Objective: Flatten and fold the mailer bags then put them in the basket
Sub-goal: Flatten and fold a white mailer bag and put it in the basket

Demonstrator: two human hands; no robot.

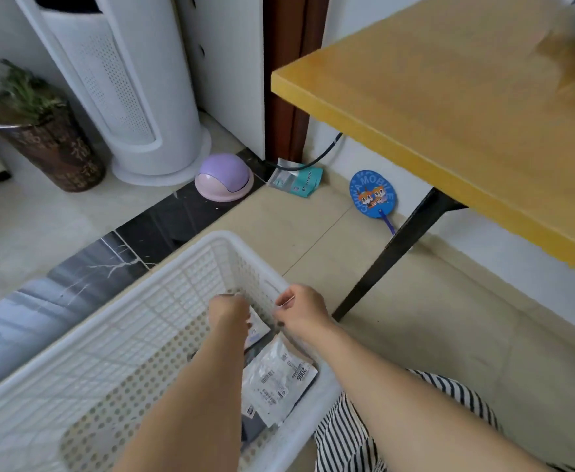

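Observation:
A white perforated plastic basket [163,267] stands on the floor in front of me. Both my hands reach into its far right corner. My left hand [229,315] points down with curled fingers on a folded grey-white mailer bag [258,330]. My right hand [301,311], just beside the basket wall, pinches the same bag's right edge. Closer to me on the basket floor lies another folded mailer bag [279,379], white with printed labels, on top of dark ones.
A yellow wooden table [449,107] with a black leg [391,253] stands to the right. On the floor beyond lie a blue hand fan [372,194], a teal packet [296,178] and a purple domed bin lid [224,177]. A white tower appliance [126,97] and plant pot [44,141] stand behind.

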